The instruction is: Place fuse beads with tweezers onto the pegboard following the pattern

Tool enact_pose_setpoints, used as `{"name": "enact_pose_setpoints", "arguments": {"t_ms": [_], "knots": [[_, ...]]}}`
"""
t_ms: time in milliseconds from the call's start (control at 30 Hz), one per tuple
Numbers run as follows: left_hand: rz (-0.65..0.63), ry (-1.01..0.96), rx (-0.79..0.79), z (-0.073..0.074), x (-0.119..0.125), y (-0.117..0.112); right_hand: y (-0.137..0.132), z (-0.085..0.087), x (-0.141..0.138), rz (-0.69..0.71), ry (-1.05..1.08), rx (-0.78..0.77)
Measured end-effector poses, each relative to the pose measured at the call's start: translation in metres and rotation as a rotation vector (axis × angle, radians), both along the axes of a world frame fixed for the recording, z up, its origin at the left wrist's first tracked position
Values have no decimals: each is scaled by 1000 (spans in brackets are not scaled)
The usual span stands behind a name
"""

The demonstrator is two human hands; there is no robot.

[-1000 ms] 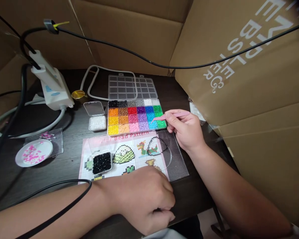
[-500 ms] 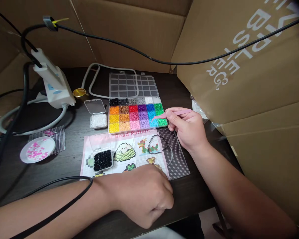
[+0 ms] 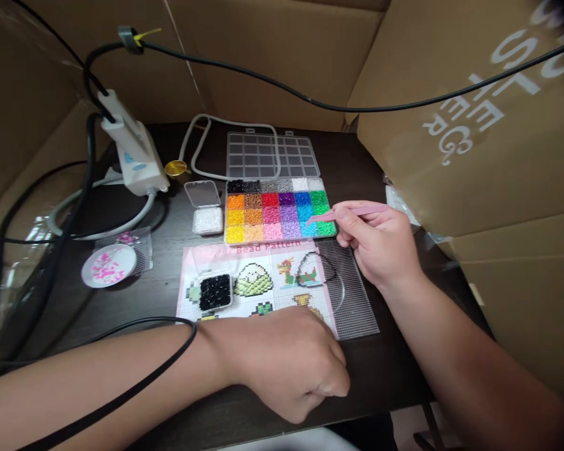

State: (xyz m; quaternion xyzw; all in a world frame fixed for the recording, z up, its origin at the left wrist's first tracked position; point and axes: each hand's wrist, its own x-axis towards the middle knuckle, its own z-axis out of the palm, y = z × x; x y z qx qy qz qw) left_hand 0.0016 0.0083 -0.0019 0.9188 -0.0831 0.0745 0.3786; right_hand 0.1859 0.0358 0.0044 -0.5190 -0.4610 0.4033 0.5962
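Note:
My right hand (image 3: 380, 244) pinches pink tweezers (image 3: 348, 212), whose bent tip is over the light blue beads at the right of a sorted bead box (image 3: 277, 243). My left hand (image 3: 301, 363) is closed in a fist at the near edge of the Bead Pattern sheet (image 3: 256, 304), its fingertips tucked out of sight. A ring of dark beads (image 3: 316, 254) lies partly on the sheet and partly on a clear pegboard (image 3: 357, 307). Close to my left wrist, a small open box of black beads (image 3: 216, 292) rests on the sheet.
A box of white beads (image 3: 207, 220) and a white dish (image 3: 88, 266) of pink beads stand to the left. Behind are a power strip (image 3: 141, 160) and a small gold dish (image 3: 175, 168). Black cable (image 3: 263, 81) hangs across; cardboard walls (image 3: 282, 37) enclose the table.
The whole scene has shifted right in view as the camera turned. My right hand keeps the tweezers' tip over the blue beads; my left fist stays by the sheet.

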Motion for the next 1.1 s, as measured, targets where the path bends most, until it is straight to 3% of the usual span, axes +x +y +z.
{"name": "enact_pose_setpoints", "arguments": {"t_ms": [300,633,1100], "knots": [[-5,-14,-25,-5,-1,-1,-3,-7,2,-83,-152,33],[-13,17,-11,-2,-1,-1,-9,5,-7,-236,-419,67],[-2,1,-4,-4,-1,-1,-8,6,0,-154,-478,86]]}}
